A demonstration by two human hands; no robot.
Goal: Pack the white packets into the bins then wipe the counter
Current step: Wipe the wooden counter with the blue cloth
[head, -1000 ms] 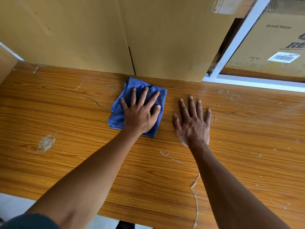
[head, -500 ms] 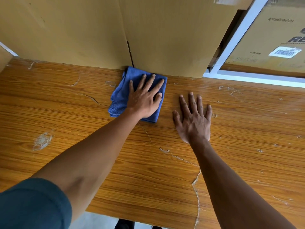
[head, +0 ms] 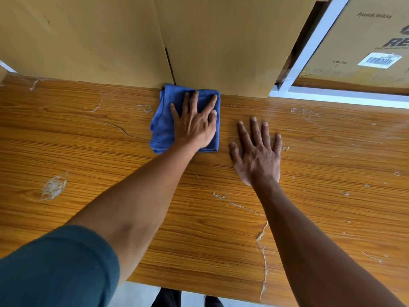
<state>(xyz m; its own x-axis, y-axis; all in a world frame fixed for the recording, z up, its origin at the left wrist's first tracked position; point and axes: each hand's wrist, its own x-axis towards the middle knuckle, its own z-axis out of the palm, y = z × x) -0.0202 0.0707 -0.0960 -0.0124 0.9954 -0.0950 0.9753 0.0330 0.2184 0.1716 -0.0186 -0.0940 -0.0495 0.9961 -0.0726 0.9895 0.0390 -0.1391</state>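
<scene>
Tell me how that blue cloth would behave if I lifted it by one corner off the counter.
The blue cloth would probably go limp and unfold: it lies in soft, uneven layers with rumpled edges under the left hand. It looks light for its size, being thin fabric pressed flat. Pushed on the wooden counter, it likely slides but may bunch against the cardboard box.

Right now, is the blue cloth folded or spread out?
Folded: the blue cloth shows stacked layered edges at its left, under the left hand.
</scene>
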